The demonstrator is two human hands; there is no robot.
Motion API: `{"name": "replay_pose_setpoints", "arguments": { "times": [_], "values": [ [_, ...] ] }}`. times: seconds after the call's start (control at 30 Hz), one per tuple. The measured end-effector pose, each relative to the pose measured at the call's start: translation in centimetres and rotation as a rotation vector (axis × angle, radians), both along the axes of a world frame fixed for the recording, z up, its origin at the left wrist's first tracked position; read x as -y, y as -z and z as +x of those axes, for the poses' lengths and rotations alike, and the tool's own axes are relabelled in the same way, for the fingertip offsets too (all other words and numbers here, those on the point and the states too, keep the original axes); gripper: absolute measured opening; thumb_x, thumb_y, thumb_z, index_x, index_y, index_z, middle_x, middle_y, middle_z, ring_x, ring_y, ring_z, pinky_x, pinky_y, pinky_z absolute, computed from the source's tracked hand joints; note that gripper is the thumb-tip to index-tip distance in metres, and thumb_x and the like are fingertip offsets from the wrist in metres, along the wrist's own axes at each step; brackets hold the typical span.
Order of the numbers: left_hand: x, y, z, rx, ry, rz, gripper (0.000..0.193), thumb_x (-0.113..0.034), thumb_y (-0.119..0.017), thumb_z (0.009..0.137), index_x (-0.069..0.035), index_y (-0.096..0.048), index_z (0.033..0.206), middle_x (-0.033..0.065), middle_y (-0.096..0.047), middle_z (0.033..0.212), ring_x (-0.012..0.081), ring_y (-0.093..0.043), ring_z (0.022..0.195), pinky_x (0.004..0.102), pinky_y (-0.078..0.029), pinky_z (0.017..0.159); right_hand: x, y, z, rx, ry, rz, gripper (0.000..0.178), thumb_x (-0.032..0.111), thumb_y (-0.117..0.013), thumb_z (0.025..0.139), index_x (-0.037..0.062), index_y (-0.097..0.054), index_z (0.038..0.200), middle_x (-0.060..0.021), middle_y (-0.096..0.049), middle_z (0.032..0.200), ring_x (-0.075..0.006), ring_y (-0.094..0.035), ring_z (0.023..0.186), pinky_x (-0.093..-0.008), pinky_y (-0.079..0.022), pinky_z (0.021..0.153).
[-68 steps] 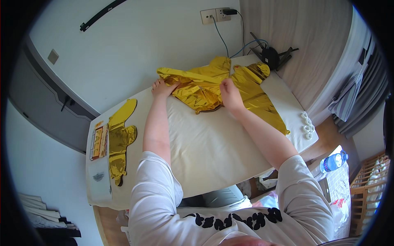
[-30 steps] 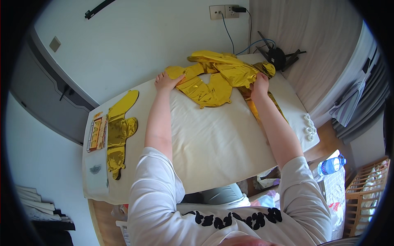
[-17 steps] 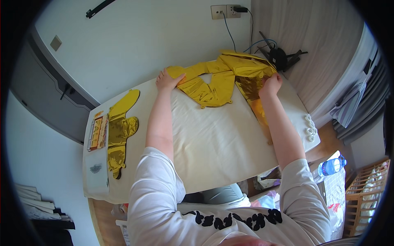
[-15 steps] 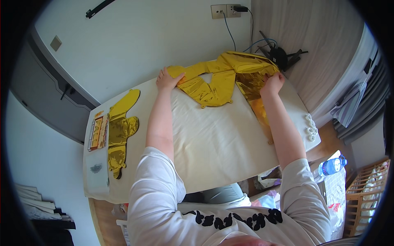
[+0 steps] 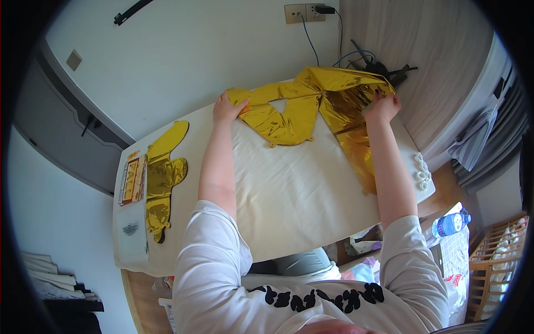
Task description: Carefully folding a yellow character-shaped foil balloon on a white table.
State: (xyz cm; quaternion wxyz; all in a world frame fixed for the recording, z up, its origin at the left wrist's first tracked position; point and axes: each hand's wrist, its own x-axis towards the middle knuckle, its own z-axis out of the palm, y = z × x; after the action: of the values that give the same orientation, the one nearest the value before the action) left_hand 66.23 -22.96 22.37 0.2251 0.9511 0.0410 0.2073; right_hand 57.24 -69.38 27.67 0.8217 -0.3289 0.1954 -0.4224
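So the white table takes up most of the scene, running from about 8 o'clock up to 3 o'clock, with the person leaning over its near edge in a white long-sleeved top.

Next biggest is the gold foil balloon, deflated and spread across the far end of the table around 12 to 2 o'clock. It's shiny, crinkly and mirror-like, lying in long flat strips that join in a rough zigzag, with one strip trailing down the right side of the table toward 3 o'clock. The far right bit is lifted and folded over itself rather than lying flat.

Over at 9 o'clock, well apart from that, there's a second gold foil balloon, also flat, lying lengthwise along the left end. Just left of it sits a flat orange packet, and below that a clear plastic sleeve.

The left hand is at 11 o'clock, palm down with fingers together, pressing the left tip of the big balloon onto the table. The right hand is at 1 o'clock, fingers curled around the raised right edge of the foil, gripping it.

A few small white round things sit at the table's right edge, around 3 o'clock.
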Motion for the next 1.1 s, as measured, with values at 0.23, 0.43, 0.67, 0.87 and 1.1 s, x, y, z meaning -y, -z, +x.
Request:
{"name": "replay_pose_setpoints", "arguments": {
  "times": [0.23,0.43,0.67,0.87,1.1],
  "values": [
    [-0.1,0.5,-0.2,-0.010,-0.003,-0.004,0.094,-0.068,-0.078,0.074,-0.019,-0.049,0.149,0.0121,-0.057,0.144,0.0300,-0.054,0.135,0.0443,-0.046,0.111,-0.3,-1.9,-1.6,0.028,0.072,-0.033,0.026,0.019,-0.050,0.109,0.0051,-0.040,0.129,-0.0113,-0.052,0.129,-0.0202,-0.059,0.102,-0.0343,-0.054,0.095],
    [1.0,-0.1,-0.7,-0.036,-0.012,-0.033,0.096,-0.068,-0.080,0.074,-0.018,-0.049,0.149,0.0118,-0.056,0.146,0.0297,-0.053,0.136,0.0433,-0.047,0.111,1.0,-3.9,-2.7,0.082,0.183,-0.175,0.028,0.020,-0.054,0.108,0.0052,-0.042,0.128,-0.0089,-0.054,0.123,-0.0152,-0.057,0.098,-0.0292,-0.051,0.085],
    [0.1,0.5,-1.0,0.187,-0.053,-0.074,0.088,-0.063,-0.076,0.082,-0.011,-0.049,0.147,0.0179,-0.052,0.150,0.0349,-0.050,0.138,0.0457,-0.045,0.113,-1.3,-6.3,-4.1,0.419,0.150,-0.501,0.024,0.019,-0.059,0.107,0.0055,-0.048,0.124,-0.0026,-0.059,0.107,-0.0102,-0.054,0.093,-0.0255,-0.048,0.083],
    [-0.2,-1.1,-7.0,0.363,0.284,0.019,0.071,-0.039,-0.074,0.093,-0.005,-0.045,0.149,0.0224,-0.040,0.158,0.0387,-0.043,0.144,0.0455,-0.038,0.118,-7.2,-7.0,-6.4,0.503,-0.106,-0.853,0.014,0.014,-0.058,0.108,0.0049,-0.054,0.119,-0.0003,-0.059,0.104,-0.0086,-0.054,0.090,-0.0215,-0.045,0.081],
    [6.0,-8.9,-27.7,0.479,0.731,-0.020,0.085,-0.032,-0.083,0.084,-0.008,-0.041,0.154,0.0171,-0.037,0.162,0.0375,-0.037,0.148,0.0492,-0.031,0.122,-14.7,-10.2,-21.7,0.706,-0.764,-1.818,0.020,0.001,-0.064,0.091,0.0078,-0.062,0.109,-0.0109,-0.064,0.095,-0.0288,-0.065,0.088,-0.0376,-0.054,0.078]
  ]
}}
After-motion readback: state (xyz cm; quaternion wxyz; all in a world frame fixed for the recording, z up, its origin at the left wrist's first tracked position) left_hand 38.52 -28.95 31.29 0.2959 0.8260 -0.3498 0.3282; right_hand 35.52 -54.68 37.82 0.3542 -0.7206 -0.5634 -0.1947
